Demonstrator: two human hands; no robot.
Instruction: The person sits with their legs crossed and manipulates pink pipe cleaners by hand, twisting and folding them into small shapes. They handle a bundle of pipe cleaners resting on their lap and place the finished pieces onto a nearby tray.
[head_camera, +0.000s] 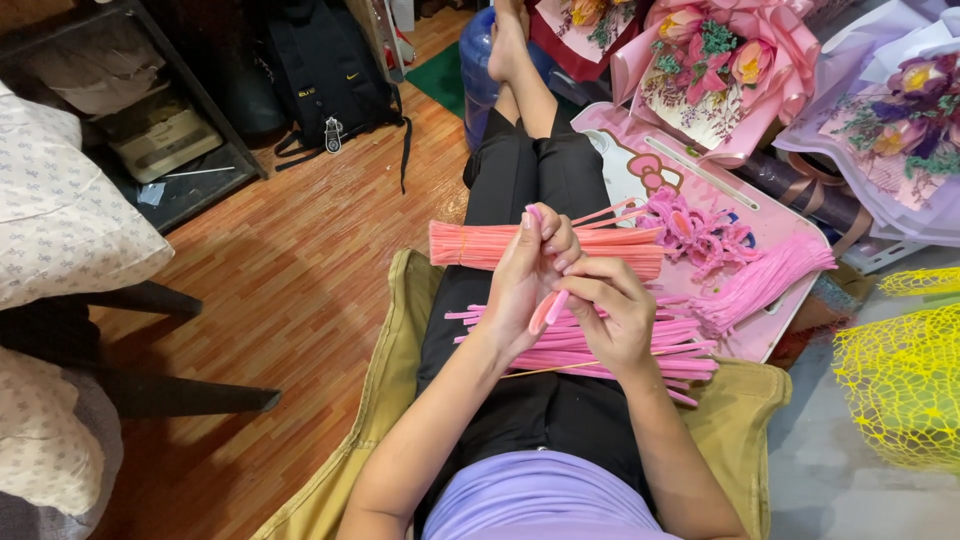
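1. Far left: patterned cushions (60, 215) on dark furniture, cut off by the frame edge; a dark shelf (170, 150) with a box and papers too dim to identify.
2. Upper left: black backpack (325, 70) slumped on the wooden floor (300, 270), out of reach and out of the way.
3. Centre: left hand (525, 275) closed around a pink pipe cleaner (548, 308), thumb and fingers pinching its upper part, raised above the lap for a close look.
4. Just right: right hand (615, 315) curled shut on the same pipe cleaner, gripping its lower end; exact bend or twist between the two hands hidden by the fingers.
5. Across the legs: salmon pipe cleaner bundle (500, 245) laid crosswise, and a loose pink pipe cleaner pile (640, 350) on the lap, both within easy reach.
6. Right: pink lap tray (760, 340) serving as worktop, carrying finished pink loops (700, 230) and a pink bundle (765, 280).
7. Upper right: wrapped bouquets (730, 60), partly cropped.
8. Far right: yellow netting (900, 390), cut off by the edge.
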